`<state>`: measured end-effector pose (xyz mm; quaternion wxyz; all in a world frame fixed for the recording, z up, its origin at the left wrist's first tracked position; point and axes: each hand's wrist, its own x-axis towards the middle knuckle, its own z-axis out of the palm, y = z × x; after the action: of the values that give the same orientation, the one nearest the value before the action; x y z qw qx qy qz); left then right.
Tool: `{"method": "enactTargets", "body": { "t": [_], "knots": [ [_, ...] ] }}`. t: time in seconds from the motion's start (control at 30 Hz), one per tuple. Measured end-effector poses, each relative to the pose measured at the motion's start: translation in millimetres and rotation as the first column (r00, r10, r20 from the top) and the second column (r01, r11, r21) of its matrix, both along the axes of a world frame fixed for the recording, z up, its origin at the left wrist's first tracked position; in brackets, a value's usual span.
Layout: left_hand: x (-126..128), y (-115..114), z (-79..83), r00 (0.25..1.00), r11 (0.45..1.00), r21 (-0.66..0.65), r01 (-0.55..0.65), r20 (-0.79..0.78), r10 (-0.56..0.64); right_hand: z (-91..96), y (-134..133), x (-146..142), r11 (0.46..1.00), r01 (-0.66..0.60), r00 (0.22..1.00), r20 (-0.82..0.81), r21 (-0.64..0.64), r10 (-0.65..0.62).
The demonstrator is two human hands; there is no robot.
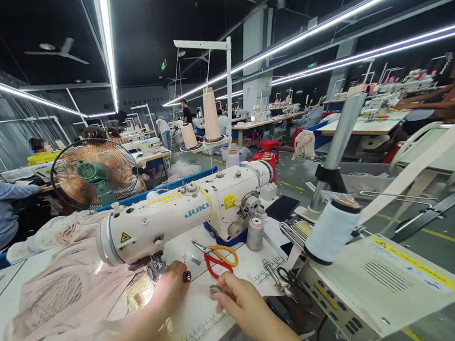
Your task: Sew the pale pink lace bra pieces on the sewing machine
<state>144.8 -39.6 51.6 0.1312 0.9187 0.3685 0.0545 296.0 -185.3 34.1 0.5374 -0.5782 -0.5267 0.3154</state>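
Note:
My left hand [171, 287] is closed just in front of the needle end of a white JUKI sewing machine [168, 221]. At its fingertips is a small dark round metal piece that looks like a bobbin case [186, 276]. My right hand [238, 297] pinches a small grey disc, which looks like a bobbin [215, 289], between thumb and fingers. The two pieces are apart. Scissors [220, 259] with red and orange handles lie on the table behind my hands. Beside them stands a grey thread spool [255, 234].
Pale pink fabric [64, 286] covers the table's left side. At right are a white roll [333, 230] and a metal box [387, 284] with a strap above. A dark phone-like slab [282, 207] lies behind. A fan [95, 172] and other people stand or sit beyond.

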Motion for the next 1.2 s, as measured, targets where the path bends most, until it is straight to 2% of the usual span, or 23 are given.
{"method": "enactTargets", "body": {
  "t": [0.07,0.17,0.23,0.33,0.43,0.5,0.57,0.63,0.67,0.77,0.87,0.97,1.1,1.2],
  "knots": [
    [-4,-11,18.0,0.996,0.998,-0.063,0.024,0.088,-0.018,3.1,4,4,0.992,0.060,0.935,0.342,0.113,-0.095],
    [-8,-31,52.8,0.979,0.964,-0.244,0.108,0.196,-0.060,15.8,14,5,0.957,0.024,0.731,0.648,0.289,-0.214],
    [-6,-38,73.8,0.976,0.950,-0.281,0.138,0.203,-0.081,28.7,22,3,0.929,-0.037,0.628,0.732,0.369,-0.266],
    [-2,-36,97.3,0.973,0.953,-0.274,0.126,0.219,-0.066,51.2,33,-5,0.886,-0.088,0.517,0.782,0.454,-0.349],
    [-2,-24,117.1,0.970,0.894,-0.418,0.160,0.236,-0.064,77.0,40,-7,0.864,-0.160,0.446,0.816,0.477,-0.368],
    [-3,-15,132.4,0.966,0.885,-0.431,0.178,0.247,-0.074,97.8,46,0,0.861,-0.224,0.450,0.832,0.456,-0.323],
    [-4,-8,149.2,0.961,0.934,-0.316,0.169,0.265,-0.084,121.4,56,15,0.870,-0.210,0.493,0.816,0.447,-0.300],
    [-3,-4,165.3,0.951,0.976,-0.157,0.150,0.292,-0.099,145.2,73,33,0.889,-0.056,0.524,0.771,0.455,-0.362],
    [-2,-2,172.3,0.947,0.987,-0.085,0.138,0.302,-0.106,155.8,83,42,0.901,0.058,0.508,0.765,0.429,-0.396],
    [6,1,186.9,0.947,0.991,0.077,0.106,0.298,-0.124,177.1,118,58,0.906,0.163,0.469,0.777,0.390,-0.419],
    [14,4,192.2,0.962,0.984,0.161,0.074,0.247,-0.113,181.6,143,60,0.913,0.185,0.464,0.787,0.363,-0.407],
    [20,10,191.5,0.970,0.980,0.187,0.062,0.218,-0.103,178.0,154,58,0.914,0.193,0.497,0.767,0.358,-0.406],
    [27,19,188.8,0.974,0.967,0.244,0.076,0.189,-0.124,176.8,155,61,0.897,0.202,0.595,0.678,0.393,-0.431],
    [39,27,191.4,0.963,0.939,0.326,0.109,0.198,-0.181,179.3,154,67,0.838,0.268,0.678,0.524,0.476,-0.515]
  ]
}}
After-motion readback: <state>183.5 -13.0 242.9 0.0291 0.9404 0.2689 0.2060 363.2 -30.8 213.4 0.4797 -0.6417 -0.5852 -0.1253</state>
